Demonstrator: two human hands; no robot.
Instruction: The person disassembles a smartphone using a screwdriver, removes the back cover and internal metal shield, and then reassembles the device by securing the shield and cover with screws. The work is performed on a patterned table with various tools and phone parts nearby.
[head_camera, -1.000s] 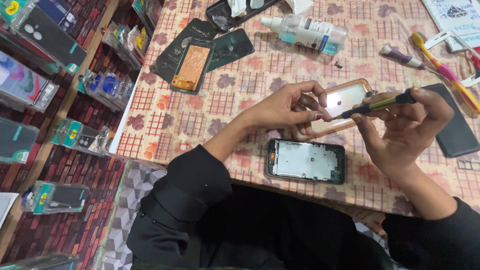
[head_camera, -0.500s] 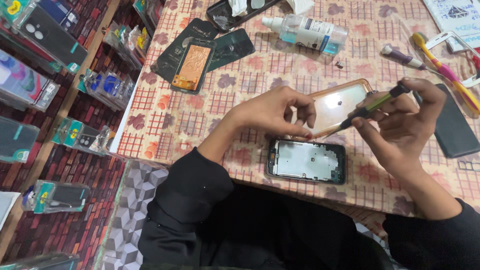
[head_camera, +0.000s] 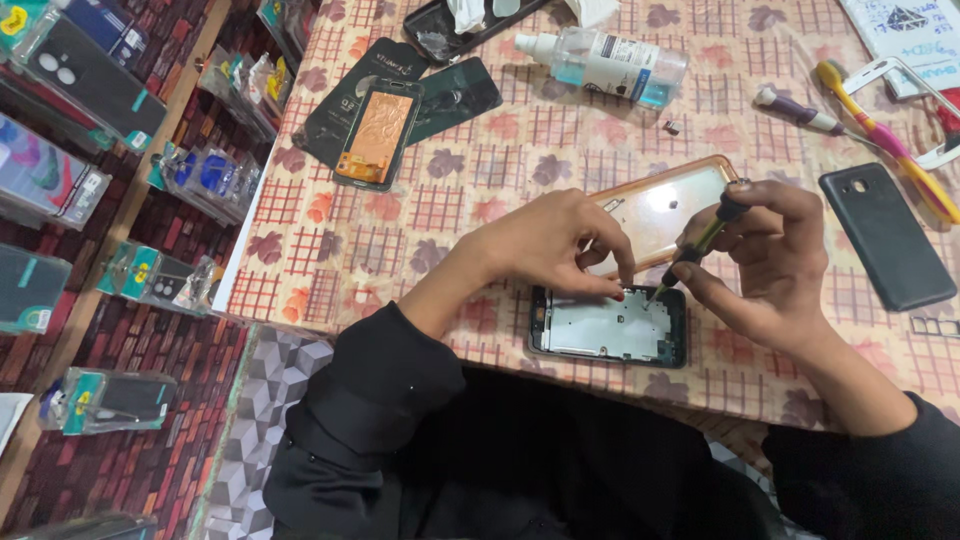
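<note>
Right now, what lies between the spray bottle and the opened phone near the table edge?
In the head view, between the spray bottle and the opened phone lies an orange-rimmed phone case, partly covered by the left hand.

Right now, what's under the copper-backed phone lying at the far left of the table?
The copper-backed phone lies on two dark phone back covers. Their overlapped parts and the patterned tablecloth beneath stay hidden.

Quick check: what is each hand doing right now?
Left hand: fingertips pressed on the opened phone frame, gripping nothing.
Right hand: closed on a screwdriver, tip at the frame.
</note>
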